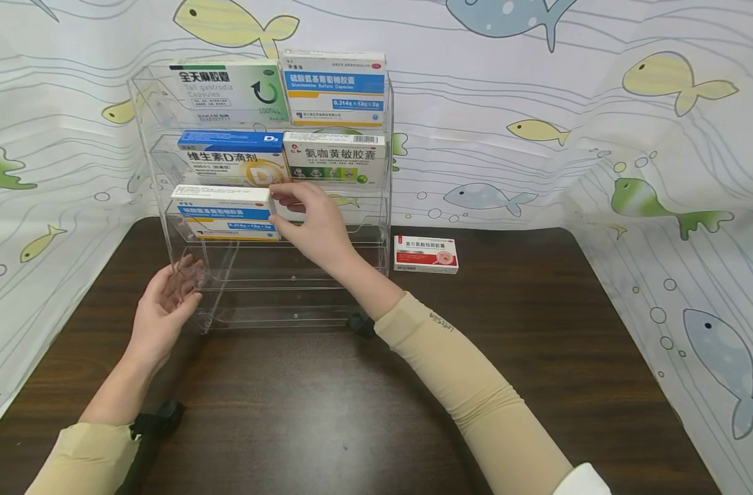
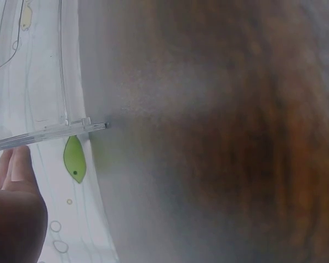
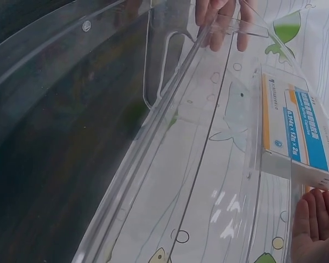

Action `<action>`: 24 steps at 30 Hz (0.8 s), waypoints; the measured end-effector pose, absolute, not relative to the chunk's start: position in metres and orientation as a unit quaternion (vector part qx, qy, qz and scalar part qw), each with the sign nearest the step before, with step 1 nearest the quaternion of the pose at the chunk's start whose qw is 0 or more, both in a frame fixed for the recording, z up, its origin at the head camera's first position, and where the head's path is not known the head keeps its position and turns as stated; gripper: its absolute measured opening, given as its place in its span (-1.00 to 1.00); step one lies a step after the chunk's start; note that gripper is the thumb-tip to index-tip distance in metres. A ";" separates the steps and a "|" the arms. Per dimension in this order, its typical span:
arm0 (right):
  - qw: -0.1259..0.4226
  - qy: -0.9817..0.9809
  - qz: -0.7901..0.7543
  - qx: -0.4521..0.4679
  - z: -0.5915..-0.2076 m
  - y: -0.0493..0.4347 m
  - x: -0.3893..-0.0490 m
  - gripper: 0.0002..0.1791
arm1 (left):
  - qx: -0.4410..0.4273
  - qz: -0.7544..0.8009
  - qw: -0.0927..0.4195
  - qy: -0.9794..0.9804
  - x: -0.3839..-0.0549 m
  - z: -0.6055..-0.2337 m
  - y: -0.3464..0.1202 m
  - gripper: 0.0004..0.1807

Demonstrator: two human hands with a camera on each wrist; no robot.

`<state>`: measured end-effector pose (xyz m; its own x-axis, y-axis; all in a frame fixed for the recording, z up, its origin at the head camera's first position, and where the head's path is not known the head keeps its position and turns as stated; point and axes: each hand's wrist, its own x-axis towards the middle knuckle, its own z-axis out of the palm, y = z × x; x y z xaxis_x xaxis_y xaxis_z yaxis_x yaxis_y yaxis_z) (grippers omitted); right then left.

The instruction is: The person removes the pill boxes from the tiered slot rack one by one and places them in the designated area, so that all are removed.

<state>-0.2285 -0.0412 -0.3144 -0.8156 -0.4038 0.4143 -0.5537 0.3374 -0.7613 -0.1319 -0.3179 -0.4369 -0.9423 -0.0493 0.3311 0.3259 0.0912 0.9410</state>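
A clear acrylic tiered rack [image 1: 302, 278] stands on the dark wood table. My left hand [image 1: 159, 313] grips its left side panel low down, fingers and thumb on opposite faces. On the third tier, at the left, sits a white, blue and orange medicine box [image 1: 224, 214]. My right hand [image 1: 320, 227] pinches that box's right end, with the thumb at the front edge and a finger by the top corner. In the right wrist view the fingertips [image 3: 316, 205] lie at the end of the box [image 3: 296, 123]; part of the hand is cut off by the frame.
Upper tiers hold a green-and-white box [image 1: 227, 93], a second blue-and-orange box [image 1: 334, 89], a vitamin D box [image 1: 230, 161] and a white capsule box [image 1: 335, 158]. A red-and-white box [image 1: 426, 254] lies on the table right of the rack. Fish-patterned cloth [image 1: 475, 124] surrounds the table.
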 end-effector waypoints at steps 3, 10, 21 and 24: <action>0.078 -0.810 0.500 0.297 -0.316 -0.042 -0.229 -0.51 | -0.091 -0.665 0.140 -0.728 -0.132 -0.437 -0.317 -0.34; 0.079 -0.804 0.508 0.298 -0.318 -0.043 -0.230 -0.53 | -0.087 -0.662 0.138 -0.731 -0.132 -0.436 -0.316 -0.34; 0.091 -0.817 0.489 0.291 -0.317 -0.047 -0.230 -0.56 | -0.080 -0.648 0.137 -0.745 -0.131 -0.435 -0.317 -0.33; 0.092 -0.818 0.489 0.288 -0.317 -0.047 -0.230 -0.57 | -0.080 -0.647 0.138 -0.745 -0.131 -0.435 -0.317 -0.34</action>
